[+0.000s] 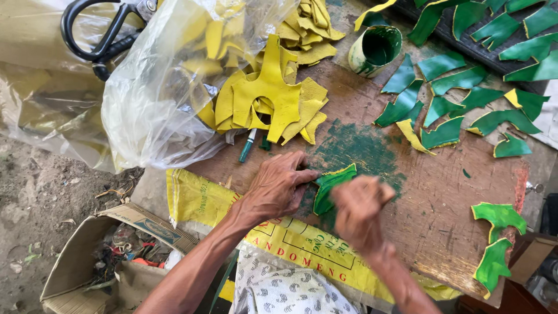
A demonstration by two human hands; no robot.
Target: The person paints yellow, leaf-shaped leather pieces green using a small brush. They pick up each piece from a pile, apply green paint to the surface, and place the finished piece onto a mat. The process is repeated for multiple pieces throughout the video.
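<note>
My left hand presses flat on a curved leather piece, painted green with yellow edges, lying on the paint-stained wooden board. My right hand is blurred and closed in a fist over the same piece; whatever it grips is hidden. A pile of yellow unpainted leather pieces lies just beyond my left hand. A cup of green paint stands at the far edge of the board.
Several green-painted pieces are spread over the right and far side, two more at the near right. A clear plastic bag of yellow pieces, black scissors, a green pen and a cardboard box sit left.
</note>
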